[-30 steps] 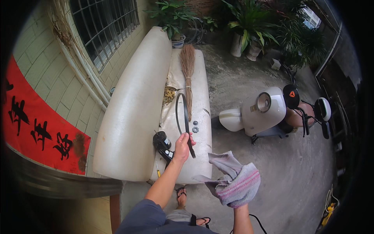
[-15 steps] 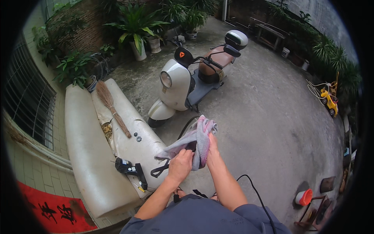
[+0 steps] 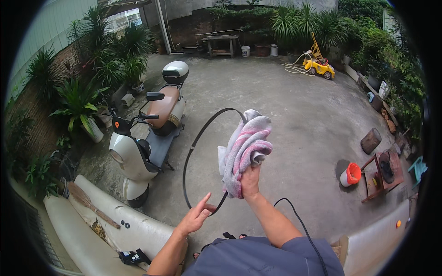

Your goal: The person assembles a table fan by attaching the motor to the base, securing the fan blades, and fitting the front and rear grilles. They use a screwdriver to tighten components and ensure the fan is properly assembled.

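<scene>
A grey-and-pink striped towel [image 3: 248, 145] is bunched up in front of me, with my right hand [image 3: 251, 181] closed around its lower part. A thin black hoop [image 3: 186, 168] curves out to the left of the towel. Part of the hoop is hidden by the cloth, so I cannot tell how it is held there. My left hand [image 3: 197, 217] is at the hoop's lower end, its fingers stretched out and apart. The fingertips are close to the hoop, perhaps touching it.
A white-and-brown scooter [image 3: 161, 110] stands left. The worn cream sofa [image 3: 138, 216] holds a straw broom [image 3: 90, 202] and a black cordless tool [image 3: 133, 256]. On the right are a red-and-white bucket [image 3: 351, 175] and a wooden stool [image 3: 384, 177]. A black cable [image 3: 299, 218] runs beside my right arm.
My view has swung right and up. The left hand has come off the towel and opened. The towel is more bunched in my right hand, and much more of the hoop shows.
</scene>
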`<move>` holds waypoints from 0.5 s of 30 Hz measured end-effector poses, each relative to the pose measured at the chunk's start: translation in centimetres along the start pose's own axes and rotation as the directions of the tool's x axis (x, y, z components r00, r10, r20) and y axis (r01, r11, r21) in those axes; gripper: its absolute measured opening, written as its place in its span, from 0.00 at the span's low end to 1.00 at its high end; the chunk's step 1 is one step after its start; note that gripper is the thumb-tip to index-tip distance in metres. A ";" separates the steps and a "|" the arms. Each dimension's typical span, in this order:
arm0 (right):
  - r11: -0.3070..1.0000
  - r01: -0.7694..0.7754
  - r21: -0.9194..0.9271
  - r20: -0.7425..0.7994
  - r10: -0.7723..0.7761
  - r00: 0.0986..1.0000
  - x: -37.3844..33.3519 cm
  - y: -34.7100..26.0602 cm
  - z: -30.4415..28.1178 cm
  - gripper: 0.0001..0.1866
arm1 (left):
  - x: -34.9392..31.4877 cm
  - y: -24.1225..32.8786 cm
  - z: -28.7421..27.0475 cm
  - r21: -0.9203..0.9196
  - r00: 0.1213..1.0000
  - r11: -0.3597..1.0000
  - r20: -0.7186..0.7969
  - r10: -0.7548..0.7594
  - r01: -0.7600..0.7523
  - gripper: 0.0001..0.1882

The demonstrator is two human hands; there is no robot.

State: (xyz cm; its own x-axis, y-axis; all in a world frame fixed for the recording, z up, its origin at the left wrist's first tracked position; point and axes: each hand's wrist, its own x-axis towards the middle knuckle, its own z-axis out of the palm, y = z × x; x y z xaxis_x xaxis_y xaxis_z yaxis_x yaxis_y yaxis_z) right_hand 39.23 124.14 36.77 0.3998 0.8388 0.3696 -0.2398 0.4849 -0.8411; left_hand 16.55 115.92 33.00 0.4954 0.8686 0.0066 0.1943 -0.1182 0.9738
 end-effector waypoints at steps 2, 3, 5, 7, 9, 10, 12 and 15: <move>0.994 0.106 0.008 0.006 -0.106 0.994 -1.6 -0.9 -2.7 0.22 | 7.0 -0.2 5.5 0.084 0.974 0.971 -0.017 0.224 -0.222 0.36; 0.994 0.111 -0.010 -0.007 -0.111 0.994 -1.5 -1.1 -4.8 0.20 | 9.4 -0.2 7.6 0.124 0.943 0.937 -0.020 0.332 -0.327 0.38; 0.998 0.018 0.064 -0.079 -0.013 0.997 0.7 -2.4 -10.6 0.21 | 11.9 1.6 11.9 0.302 0.900 0.852 0.052 0.432 -0.427 0.41; 0.996 0.059 0.073 -0.407 -0.025 0.913 4.7 -4.3 -15.8 0.23 | 13.1 3.4 14.5 0.492 0.845 0.718 0.077 0.529 -0.494 0.43; 0.943 -0.069 0.325 -0.496 0.232 0.837 8.5 -8.3 -21.3 0.19 | 13.7 1.3 14.0 0.594 0.782 0.563 0.196 0.592 -0.575 0.37; 0.890 -0.033 0.455 -0.523 0.297 0.799 9.7 -9.2 -25.9 0.18 | 14.0 0.9 13.9 0.587 0.768 0.537 0.257 0.587 -0.607 0.35; 0.879 -0.062 0.473 -0.485 0.319 0.814 11.8 -11.5 -31.4 0.17 | 13.9 -1.8 11.9 0.633 0.759 0.456 0.357 0.544 -0.625 0.34; 0.978 -0.032 0.207 -0.658 0.164 0.735 11.8 -8.6 -36.6 0.19 | 16.8 -6.1 10.4 0.595 0.741 0.444 0.493 0.456 -0.670 0.35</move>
State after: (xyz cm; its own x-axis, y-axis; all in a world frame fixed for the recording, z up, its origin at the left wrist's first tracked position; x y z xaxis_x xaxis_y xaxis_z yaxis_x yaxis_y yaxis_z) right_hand 78.43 120.78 33.92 0.8368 0.5327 -0.1265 -0.4309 0.4983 -0.7523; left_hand 32.51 126.22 24.79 0.8731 0.3523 0.3371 0.2582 -0.9205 0.2932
